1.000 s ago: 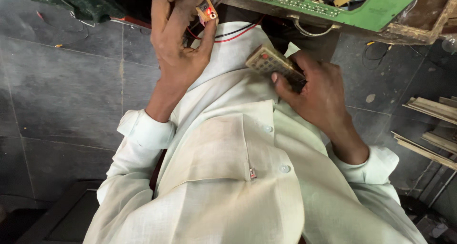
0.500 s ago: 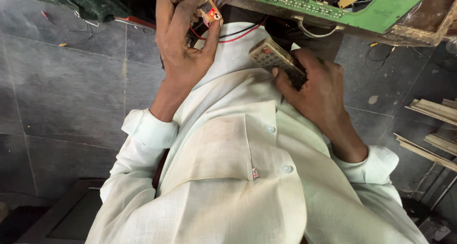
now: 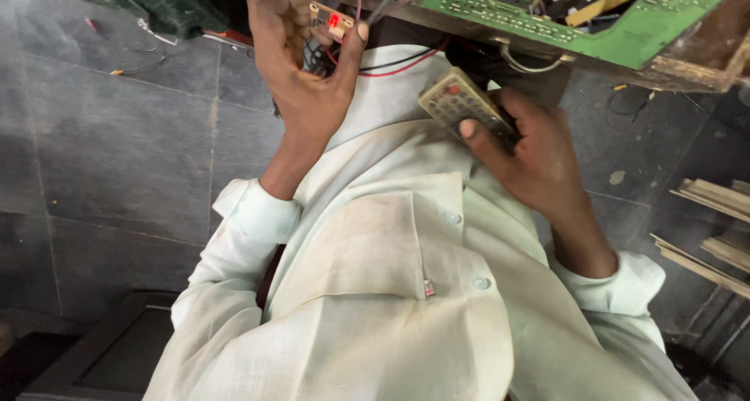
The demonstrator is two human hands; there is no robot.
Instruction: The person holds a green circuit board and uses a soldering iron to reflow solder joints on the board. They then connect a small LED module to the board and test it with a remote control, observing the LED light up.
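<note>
- Covering most of the view is the person's cream linen shirt (image 3: 391, 291) with its chest pocket and pale buttons, seen from above; under it lies a dark grey tiled floor (image 3: 101, 135), with a dark flat panel at the lower left.
- Stretching along the top edge, a large green printed circuit board (image 3: 625, 26) sits on a worn wooden surface (image 3: 703, 57), with red and black wires hanging from it toward the shirt.
- Resting in the right hand (image 3: 539, 159), a beige slim remote control with rows of small buttons (image 3: 461, 104) points up toward the boards; the fingers wrap closed around its body and the thumb lies flat on the keypad.
- Pinched in the left hand (image 3: 305, 65), a small tan circuit module with a lit red indicator (image 3: 332, 19) is held raised just under the surface's edge, fingers curled shut around it, thumb at its right side.
- Judging from the glowing indicator, the module is already wired and powered and the remote is aimed; whether any key is being pressed at this moment cannot be told.
</note>
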